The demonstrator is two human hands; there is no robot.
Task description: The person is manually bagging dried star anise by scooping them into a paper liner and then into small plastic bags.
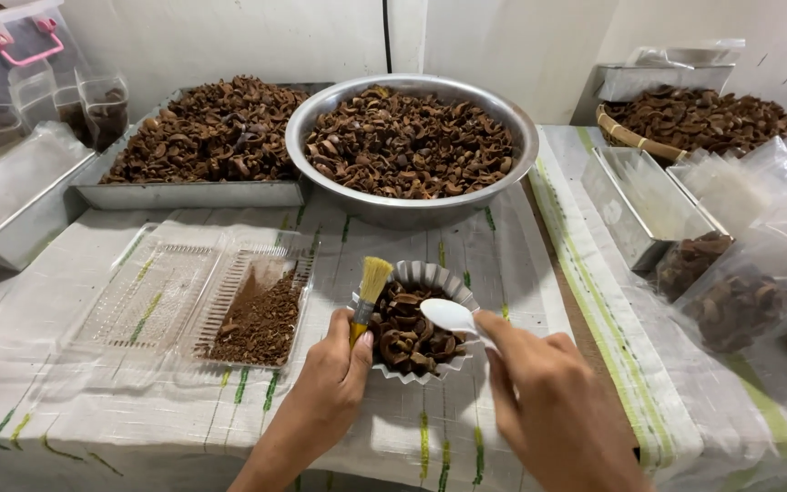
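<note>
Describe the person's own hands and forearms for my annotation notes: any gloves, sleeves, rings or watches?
Both are bare. The left hand and right hand wear no gloves, and no rings show on the fingers in view. The forearms are uncovered to the frame's edge: no sleeve, watch, bracelet or other marking shows. Nails look short and plain.

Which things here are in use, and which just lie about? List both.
In use: brush in left hand; white spoon in right hand; fluted paper cup of brown shells.

Lying about: round metal bowl, flat metal tray, clear plastic tray, bags.
</note>
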